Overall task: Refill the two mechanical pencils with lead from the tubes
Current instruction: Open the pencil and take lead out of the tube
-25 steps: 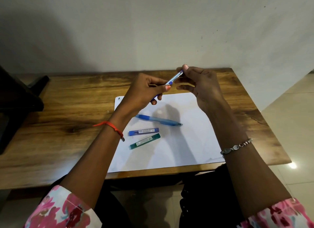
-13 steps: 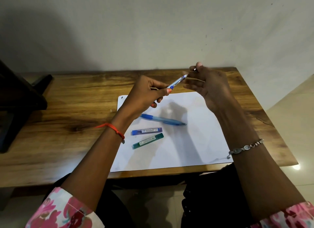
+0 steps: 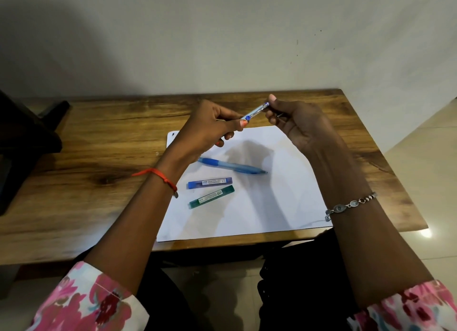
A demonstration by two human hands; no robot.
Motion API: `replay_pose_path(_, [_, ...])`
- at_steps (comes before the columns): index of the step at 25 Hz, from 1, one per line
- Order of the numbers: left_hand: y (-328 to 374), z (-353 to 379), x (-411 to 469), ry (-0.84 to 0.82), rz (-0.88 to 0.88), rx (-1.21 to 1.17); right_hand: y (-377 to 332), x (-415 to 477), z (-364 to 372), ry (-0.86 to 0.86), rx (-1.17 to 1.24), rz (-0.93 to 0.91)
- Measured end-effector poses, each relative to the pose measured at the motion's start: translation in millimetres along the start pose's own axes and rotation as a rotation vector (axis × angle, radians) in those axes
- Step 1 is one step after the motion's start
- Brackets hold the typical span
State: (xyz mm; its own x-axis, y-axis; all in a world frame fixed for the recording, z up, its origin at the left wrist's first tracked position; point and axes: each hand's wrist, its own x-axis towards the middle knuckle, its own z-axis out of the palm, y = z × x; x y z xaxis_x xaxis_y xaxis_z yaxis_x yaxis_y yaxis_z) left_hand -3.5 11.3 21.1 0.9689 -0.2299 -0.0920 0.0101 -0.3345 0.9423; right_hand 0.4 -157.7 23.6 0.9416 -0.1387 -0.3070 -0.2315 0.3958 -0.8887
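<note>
A: Pencils, count?

B: Two. The held pencil (image 3: 256, 112) is up in the air over the far edge of the paper (image 3: 272, 207), slanting up to the right. The second pencil (image 3: 232, 167), blue, lies flat on the paper, tip to the right.

A: Hands?

B: The left hand (image 3: 210, 125) is curled round the lower barrel of the held pencil. The right hand (image 3: 299, 125) has its fingers curled, with the thumb and a fingertip pinching the pencil's upper end. A small metal bit glints by those fingers; I cannot tell what it is.

A: Lead tubes?

B: Two, both on the paper, nearer than the second pencil. The blue tube (image 3: 210, 183) lies almost level. The green tube (image 3: 211, 196) is just beside it, slanted, on the near side. Neither hand touches them.

A: Surroundings?

B: One wooden table (image 3: 99, 157) against a pale wall. One dark object (image 3: 24, 143) sits at the table's left end, unclear. There is a red thread (image 3: 158, 173) on the left wrist and a silver bracelet (image 3: 351, 203) on the right.

A: Obstructions?

B: The left forearm crosses the paper's left edge. The left hand hides the held pencil's lower end.
</note>
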Motion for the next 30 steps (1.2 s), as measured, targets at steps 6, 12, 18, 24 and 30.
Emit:
replay_pose_path(6, [1, 5, 0, 0.007, -0.011, 0.023, 3, -1, 2, 0.089, 0.055, -0.025])
replay_pose_path(12, [0, 4, -1, 0.016, -0.018, 0.067, 5, 2, -1, 0.102, 0.087, -0.047])
replay_pose_path(18, [-6, -8, -1, 0.005, -0.003, 0.168, 2, -1, -25, 0.042, -0.455, -0.084])
replay_pose_path(24, [-11, 0, 4, 0.013, 0.075, 0.441, 7, -11, -18, -0.1, -1.339, -0.088])
replay_pose_path(30, [-16, 1, 9, 0.06, 0.104, 0.555, 15, -9, -14, -0.141, -1.499, -0.125])
